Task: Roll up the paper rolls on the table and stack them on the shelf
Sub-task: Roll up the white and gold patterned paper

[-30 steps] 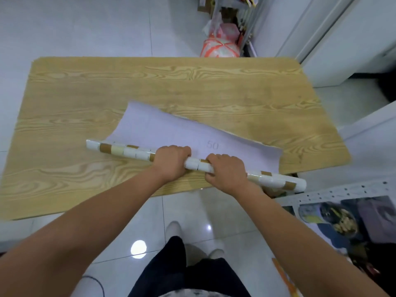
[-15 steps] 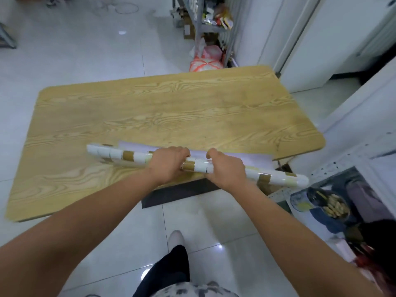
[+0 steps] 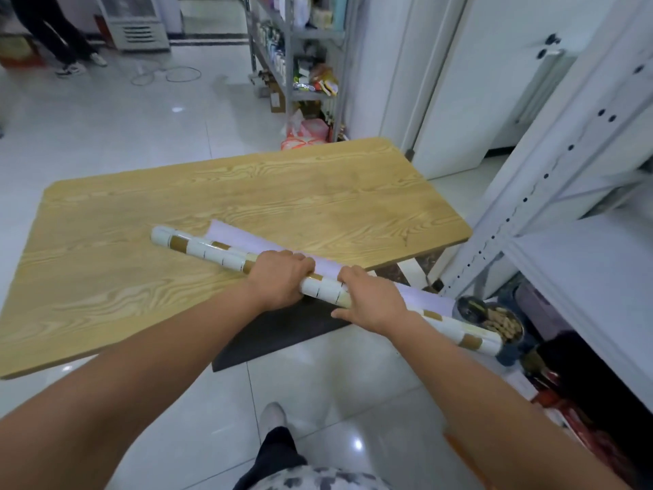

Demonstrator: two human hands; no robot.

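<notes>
Table (image 3: 176, 213): light wood-grain top, smooth, low sheen. Paper roll (image 3: 208, 250): outer face glossy, printed with white and brown tile blocks, smooth. Its loose flap (image 3: 226, 233): plain matt paper, pale lilac-white. Floor (image 3: 335, 401): white tiles, highly glossy, mirror-like light spots. Shelf (image 3: 530, 206): white painted metal, perforated upright, smooth satin finish. Mat (image 3: 282, 334) under the table edge: dark, matt, slightly rough-looking. Trousers (image 3: 275, 454): dark cloth, matt.
</notes>
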